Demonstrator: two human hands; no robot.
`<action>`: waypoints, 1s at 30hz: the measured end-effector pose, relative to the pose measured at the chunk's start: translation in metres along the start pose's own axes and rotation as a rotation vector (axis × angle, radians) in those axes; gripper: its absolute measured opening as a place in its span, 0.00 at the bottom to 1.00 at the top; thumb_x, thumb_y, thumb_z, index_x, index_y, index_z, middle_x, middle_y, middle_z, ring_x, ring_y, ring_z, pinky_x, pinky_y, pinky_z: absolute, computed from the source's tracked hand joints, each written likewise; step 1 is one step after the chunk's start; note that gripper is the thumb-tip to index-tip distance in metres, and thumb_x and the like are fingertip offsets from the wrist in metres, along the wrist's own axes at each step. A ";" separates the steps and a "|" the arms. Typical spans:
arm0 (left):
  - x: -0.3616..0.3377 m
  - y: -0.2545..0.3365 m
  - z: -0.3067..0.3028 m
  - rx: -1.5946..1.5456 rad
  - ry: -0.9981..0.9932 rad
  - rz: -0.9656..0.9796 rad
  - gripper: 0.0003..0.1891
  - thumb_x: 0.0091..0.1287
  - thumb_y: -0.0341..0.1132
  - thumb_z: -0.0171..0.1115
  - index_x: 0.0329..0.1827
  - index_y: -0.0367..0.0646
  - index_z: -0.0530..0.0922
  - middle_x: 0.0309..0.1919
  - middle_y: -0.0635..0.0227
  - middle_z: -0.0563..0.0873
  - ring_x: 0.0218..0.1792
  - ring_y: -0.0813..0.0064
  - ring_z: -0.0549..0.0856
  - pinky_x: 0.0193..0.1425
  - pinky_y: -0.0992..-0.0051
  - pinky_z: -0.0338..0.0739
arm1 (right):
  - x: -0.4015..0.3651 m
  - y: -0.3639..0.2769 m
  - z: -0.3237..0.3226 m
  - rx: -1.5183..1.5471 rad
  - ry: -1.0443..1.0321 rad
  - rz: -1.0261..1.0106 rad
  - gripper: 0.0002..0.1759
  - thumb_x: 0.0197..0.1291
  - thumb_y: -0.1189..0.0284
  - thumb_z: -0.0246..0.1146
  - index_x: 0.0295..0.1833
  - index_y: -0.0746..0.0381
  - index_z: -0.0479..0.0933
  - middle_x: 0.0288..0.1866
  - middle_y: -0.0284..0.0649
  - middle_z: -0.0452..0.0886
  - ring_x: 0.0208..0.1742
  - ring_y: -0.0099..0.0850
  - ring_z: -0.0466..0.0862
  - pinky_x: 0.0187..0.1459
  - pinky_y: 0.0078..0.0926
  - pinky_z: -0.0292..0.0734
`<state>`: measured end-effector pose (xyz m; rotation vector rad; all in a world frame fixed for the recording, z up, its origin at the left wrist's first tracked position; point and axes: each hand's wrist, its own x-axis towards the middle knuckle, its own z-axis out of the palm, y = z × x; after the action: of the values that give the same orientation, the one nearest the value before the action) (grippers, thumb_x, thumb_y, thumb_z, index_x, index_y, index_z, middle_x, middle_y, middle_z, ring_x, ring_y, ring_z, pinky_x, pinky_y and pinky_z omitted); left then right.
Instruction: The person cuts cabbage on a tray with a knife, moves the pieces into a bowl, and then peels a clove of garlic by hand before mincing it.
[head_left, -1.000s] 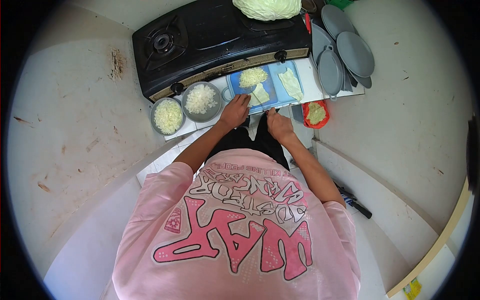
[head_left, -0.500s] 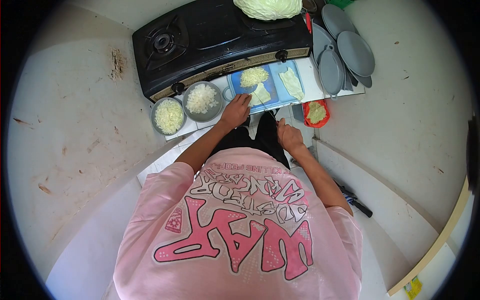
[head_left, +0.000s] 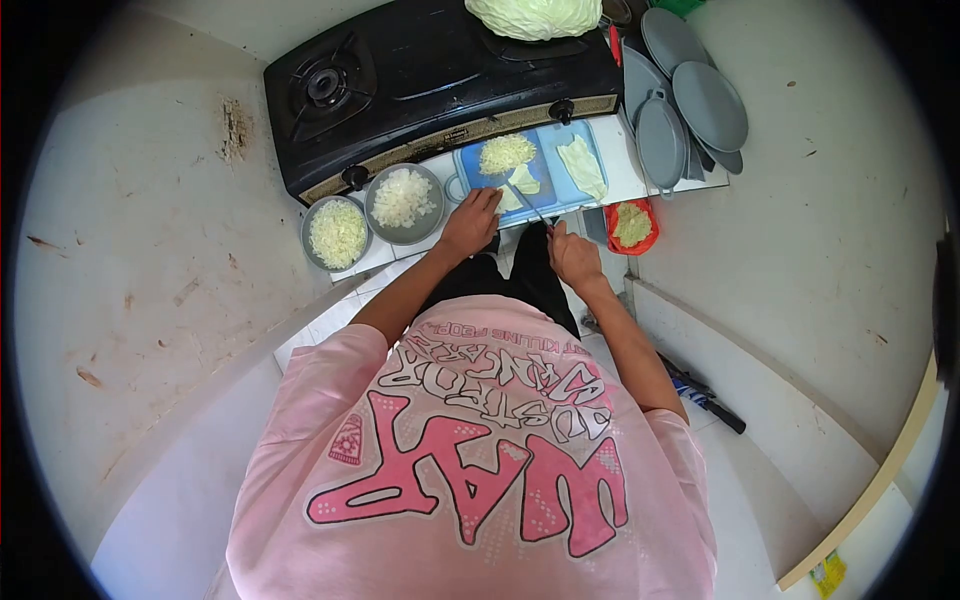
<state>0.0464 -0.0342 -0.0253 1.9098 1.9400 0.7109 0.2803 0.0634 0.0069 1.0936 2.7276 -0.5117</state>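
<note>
My right hand [head_left: 575,257] grips a knife [head_left: 534,206], its blade reaching up and left across the blue cutting board [head_left: 478,176]. The blade lies between two pieces of pale cabbage leaf. The nearer leaf piece [head_left: 509,201] is pinned under the closed fingertips of my left hand [head_left: 470,224]; the other piece [head_left: 525,180] rests just beyond the blade. Behind them sits a heap of shredded cabbage [head_left: 507,154]. A larger cabbage leaf [head_left: 582,168] lies flat at the board's right side.
Left of the board stand a bowl of chopped white pieces [head_left: 404,198] and a bowl of shredded cabbage [head_left: 338,234]. A black gas stove [head_left: 430,75] backs the counter, with a cabbage head [head_left: 535,15] on it. Grey pans [head_left: 662,145] and a red bag [head_left: 645,243] are at the right.
The knife and my right hand have shifted slightly up and left. The leaf under my left hand now shows as two separate pieces. My left hand has barely moved.
</note>
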 end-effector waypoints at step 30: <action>-0.020 -0.002 0.002 -0.102 0.172 -0.201 0.20 0.65 0.23 0.63 0.61 0.31 0.77 0.57 0.50 0.78 0.56 0.46 0.77 0.64 0.54 0.74 | -0.007 -0.053 -0.001 0.223 -0.074 0.079 0.17 0.74 0.60 0.57 0.52 0.65 0.71 0.30 0.59 0.86 0.33 0.58 0.88 0.37 0.56 0.84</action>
<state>0.0473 -0.0535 -0.0305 1.6122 2.1170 0.9204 0.2488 0.0239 0.0232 1.2002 2.5991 -0.8421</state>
